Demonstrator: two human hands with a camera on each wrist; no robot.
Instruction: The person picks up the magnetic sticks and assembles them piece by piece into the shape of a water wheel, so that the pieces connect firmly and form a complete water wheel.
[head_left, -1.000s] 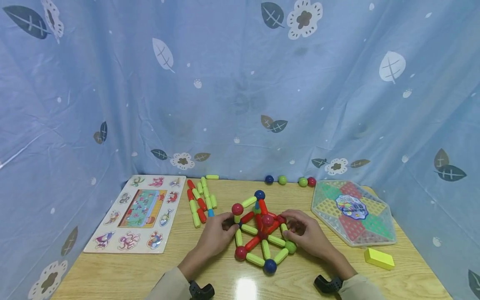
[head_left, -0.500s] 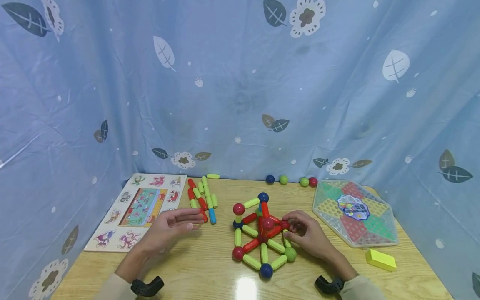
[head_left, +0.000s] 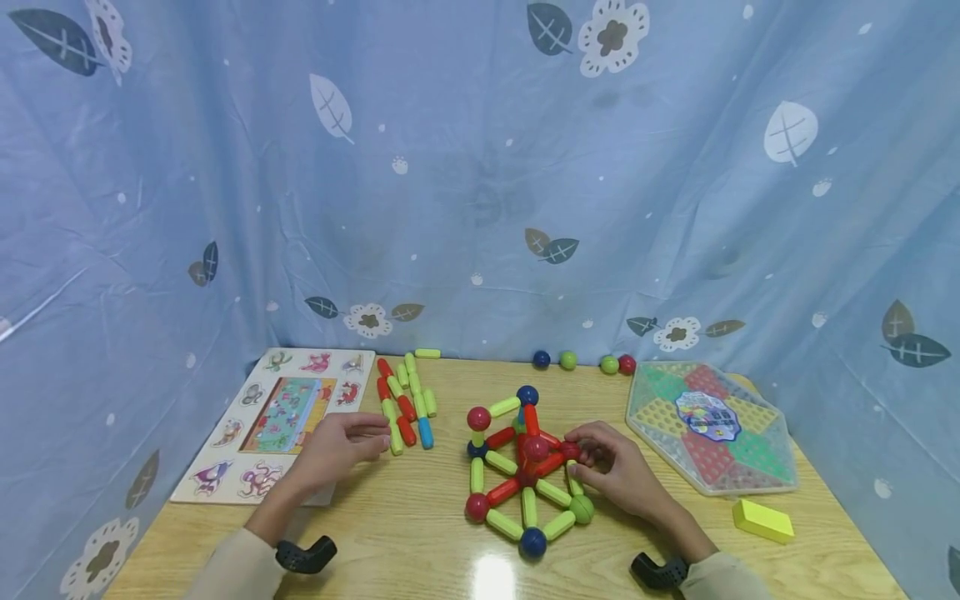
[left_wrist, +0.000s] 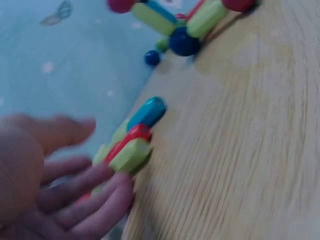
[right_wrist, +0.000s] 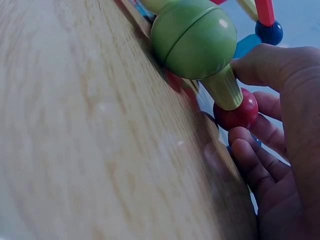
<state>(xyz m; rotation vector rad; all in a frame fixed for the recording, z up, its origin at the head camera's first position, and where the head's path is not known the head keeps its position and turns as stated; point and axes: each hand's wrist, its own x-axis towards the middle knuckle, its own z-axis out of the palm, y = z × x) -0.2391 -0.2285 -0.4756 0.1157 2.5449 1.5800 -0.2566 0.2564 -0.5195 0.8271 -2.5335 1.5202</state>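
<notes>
Head view: your right hand [head_left: 618, 471] grips the ball-and-rod model [head_left: 528, 480] on the table [head_left: 405, 533]; your left hand [head_left: 337, 450] hovers near loose rods [head_left: 406, 407]. Left wrist: thumb and fingers apart, holding nothing. Right wrist: fingers curl round its red ball [right_wrist: 235, 116].

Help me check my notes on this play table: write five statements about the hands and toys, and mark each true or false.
1. The right hand touches the ball-and-stick model. True.
2. The left hand grips a ball. False: the left hand holds nothing and is beside the loose sticks.
3. Four loose balls lie near the curtain. True.
4. The picture board lies right of the model. False: it lies to the left.
5. The small block is blue. False: it is yellow.
</notes>
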